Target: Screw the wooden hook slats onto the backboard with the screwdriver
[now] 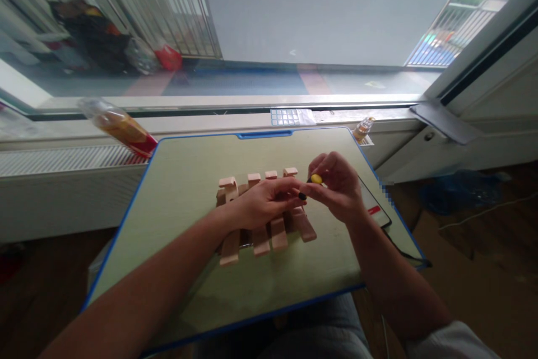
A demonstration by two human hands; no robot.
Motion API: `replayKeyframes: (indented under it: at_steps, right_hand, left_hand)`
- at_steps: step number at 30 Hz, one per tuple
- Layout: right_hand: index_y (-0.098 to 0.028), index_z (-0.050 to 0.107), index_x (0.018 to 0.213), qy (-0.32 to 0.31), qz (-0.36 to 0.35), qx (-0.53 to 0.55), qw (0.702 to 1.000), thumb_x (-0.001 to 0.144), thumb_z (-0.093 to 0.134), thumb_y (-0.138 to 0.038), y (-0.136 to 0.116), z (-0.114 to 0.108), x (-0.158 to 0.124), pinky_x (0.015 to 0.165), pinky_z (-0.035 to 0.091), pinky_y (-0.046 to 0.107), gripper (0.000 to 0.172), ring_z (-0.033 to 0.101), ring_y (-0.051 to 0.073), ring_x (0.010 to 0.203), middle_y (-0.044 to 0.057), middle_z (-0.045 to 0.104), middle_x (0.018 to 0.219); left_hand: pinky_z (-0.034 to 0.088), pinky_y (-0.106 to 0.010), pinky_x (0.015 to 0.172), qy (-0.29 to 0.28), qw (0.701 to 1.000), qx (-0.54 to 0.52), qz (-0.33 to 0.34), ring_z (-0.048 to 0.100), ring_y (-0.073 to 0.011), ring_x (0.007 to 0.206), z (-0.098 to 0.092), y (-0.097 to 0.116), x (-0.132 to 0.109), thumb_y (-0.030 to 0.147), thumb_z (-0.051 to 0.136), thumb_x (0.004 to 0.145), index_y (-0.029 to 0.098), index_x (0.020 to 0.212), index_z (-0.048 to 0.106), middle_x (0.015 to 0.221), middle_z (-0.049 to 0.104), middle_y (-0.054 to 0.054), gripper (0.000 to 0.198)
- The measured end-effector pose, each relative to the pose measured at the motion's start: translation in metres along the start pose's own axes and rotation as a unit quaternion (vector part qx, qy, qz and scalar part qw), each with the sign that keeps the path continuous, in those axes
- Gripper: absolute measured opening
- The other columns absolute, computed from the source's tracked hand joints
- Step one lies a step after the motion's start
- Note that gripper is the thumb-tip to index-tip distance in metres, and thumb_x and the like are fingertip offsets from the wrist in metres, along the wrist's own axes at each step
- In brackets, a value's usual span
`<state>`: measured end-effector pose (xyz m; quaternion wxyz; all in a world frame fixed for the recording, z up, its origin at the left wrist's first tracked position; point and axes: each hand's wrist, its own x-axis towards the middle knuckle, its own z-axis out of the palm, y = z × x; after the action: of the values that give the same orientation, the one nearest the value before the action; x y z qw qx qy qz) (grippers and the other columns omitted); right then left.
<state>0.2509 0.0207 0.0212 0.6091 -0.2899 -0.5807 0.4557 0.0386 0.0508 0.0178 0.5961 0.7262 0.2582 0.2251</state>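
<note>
My right hand [336,182] pinches a small yellow piece [316,179] with a dark part at its left side, right of the wooden object. Reaching across the top of that object, my left hand [273,197] has its thumb and fingers closed round a small black piece [302,196]. The two hands nearly meet. Under my left hand lies the light wooden object [230,247], made of several slats with hooked upper ends; its middle is hidden by my hand and forearm.
The pale green table [180,174] has a blue edge. A dark-edged flat device [374,205] lies at its right side. Beyond it stand a large bottle [121,129] at left and a small bottle [362,128] at right. A blister pack [290,117] rests on the windowsill.
</note>
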Motion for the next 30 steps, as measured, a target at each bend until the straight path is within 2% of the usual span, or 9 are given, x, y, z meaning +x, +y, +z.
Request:
replayKeyframes:
  at_steps: [4, 7, 10, 12, 15, 18, 21, 26, 30]
  right_hand:
    - [-0.021, 0.081, 0.105, -0.05, 0.042, -0.002, 0.998, 0.088, 0.088, -0.034, -0.007, -0.006, 0.002, 0.054, 0.048, 0.026, 0.024, 0.059, 0.012, 0.069, 0.006, 0.075, 0.104]
    - [-0.019, 0.084, 0.102, -0.058, 0.044, 0.004, 0.997, 0.09, 0.086, -0.035, -0.009, -0.01, 0.003, 0.051, 0.046, 0.025, 0.02, 0.059, 0.012, 0.066, 0.008, 0.076, 0.102]
    - [-0.021, 0.081, 0.096, -0.039, 0.031, 0.012, 0.999, 0.086, 0.09, -0.028, -0.006, -0.007, 0.002, 0.053, 0.049, 0.025, 0.016, 0.059, 0.011, 0.067, 0.005, 0.072, 0.097]
    - [-0.023, 0.075, 0.092, -0.019, 0.02, 0.017, 0.999, 0.082, 0.094, -0.025, -0.002, -0.003, 0.001, 0.057, 0.052, 0.025, 0.021, 0.06, 0.012, 0.072, 0.001, 0.068, 0.094]
    - [-0.024, 0.069, 0.088, -0.002, 0.006, 0.021, 1.0, 0.077, 0.097, -0.023, 0.002, 0.0, 0.0, 0.061, 0.054, 0.026, 0.03, 0.061, 0.013, 0.075, -0.001, 0.065, 0.092]
    - [-0.024, 0.076, 0.1, -0.03, 0.031, 0.027, 0.999, 0.082, 0.093, -0.026, 0.0, -0.004, 0.001, 0.058, 0.052, 0.026, 0.025, 0.061, 0.012, 0.072, 0.002, 0.071, 0.097]
    - [-0.023, 0.083, 0.114, -0.058, 0.056, 0.025, 0.996, 0.09, 0.086, -0.034, -0.004, -0.01, 0.002, 0.051, 0.045, 0.026, 0.027, 0.058, 0.011, 0.066, 0.007, 0.077, 0.108]
    - [-0.021, 0.082, 0.099, -0.039, 0.036, 0.01, 0.999, 0.087, 0.089, -0.029, -0.006, -0.01, 0.004, 0.051, 0.045, 0.024, 0.016, 0.058, 0.011, 0.067, 0.005, 0.072, 0.098]
    - [-0.023, 0.069, 0.089, -0.002, 0.019, 0.023, 1.0, 0.079, 0.096, -0.026, -0.001, -0.002, 0.003, 0.058, 0.052, 0.024, 0.029, 0.058, 0.011, 0.073, -0.001, 0.063, 0.093]
  left_hand:
    - [0.056, -0.032, 0.098, -0.013, 1.0, 0.017, 0.014, 0.072, -0.0218, 0.106, -0.001, 0.001, 0.001, 0.039, 0.068, 0.105, 0.018, 0.12, 0.077, 0.117, 0.079, -0.007, 0.027]
    - [0.055, -0.033, 0.1, -0.014, 0.999, 0.028, 0.021, 0.072, -0.0222, 0.108, -0.003, 0.003, 0.0, 0.037, 0.066, 0.106, 0.018, 0.12, 0.077, 0.12, 0.079, -0.008, 0.026]
    - [0.056, -0.033, 0.1, -0.01, 0.999, 0.025, 0.02, 0.072, -0.0228, 0.111, -0.003, 0.002, 0.0, 0.039, 0.067, 0.106, 0.019, 0.127, 0.075, 0.123, 0.079, -0.008, 0.03]
    - [0.058, -0.033, 0.096, -0.008, 1.0, 0.004, 0.011, 0.073, -0.0225, 0.107, -0.002, 0.0, 0.0, 0.041, 0.07, 0.104, 0.019, 0.134, 0.07, 0.118, 0.079, -0.008, 0.037]
    - [0.059, -0.033, 0.093, -0.004, 0.999, -0.033, 0.007, 0.073, -0.0217, 0.104, 0.0, -0.004, 0.0, 0.039, 0.072, 0.103, 0.018, 0.128, 0.07, 0.111, 0.078, -0.007, 0.033]
    - [0.058, -0.033, 0.098, -0.008, 0.999, -0.039, 0.018, 0.073, -0.0213, 0.107, 0.0, -0.004, 0.002, 0.033, 0.07, 0.103, 0.018, 0.123, 0.072, 0.116, 0.077, -0.008, 0.025]
    - [0.057, -0.033, 0.099, -0.008, 1.0, -0.017, 0.022, 0.071, -0.0211, 0.107, -0.001, -0.002, 0.002, 0.032, 0.069, 0.104, 0.018, 0.123, 0.073, 0.117, 0.076, -0.008, 0.024]
    - [0.056, -0.034, 0.099, -0.009, 1.0, 0.001, 0.021, 0.072, -0.0223, 0.108, -0.004, 0.0, 0.001, 0.039, 0.069, 0.104, 0.018, 0.122, 0.074, 0.118, 0.077, -0.008, 0.028]
    - [0.059, -0.036, 0.097, -0.009, 0.999, -0.053, -0.002, 0.074, -0.023, 0.107, -0.002, -0.008, 0.001, 0.041, 0.076, 0.1, 0.02, 0.133, 0.066, 0.116, 0.078, -0.008, 0.041]
